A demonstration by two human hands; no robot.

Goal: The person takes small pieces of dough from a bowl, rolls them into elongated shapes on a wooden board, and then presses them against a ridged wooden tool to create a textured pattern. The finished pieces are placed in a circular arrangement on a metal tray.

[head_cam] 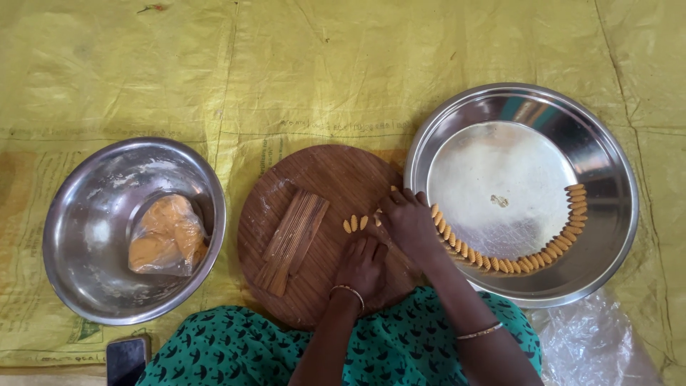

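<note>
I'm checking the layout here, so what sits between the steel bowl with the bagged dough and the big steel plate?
In the head view, the round wooden board lies between the bowl and the plate. On it are a ridged wooden block, a few shaped dough pieces and both hands.

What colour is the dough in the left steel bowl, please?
Orange-yellow dough, seen in the head view.

A round wooden board (321,229) lay between a left bowl (93,271) holding bagged dough (168,236) and a right tray (607,236); a ridged wooden block (293,239), perhaps a shaping tool, sat on it.
</note>
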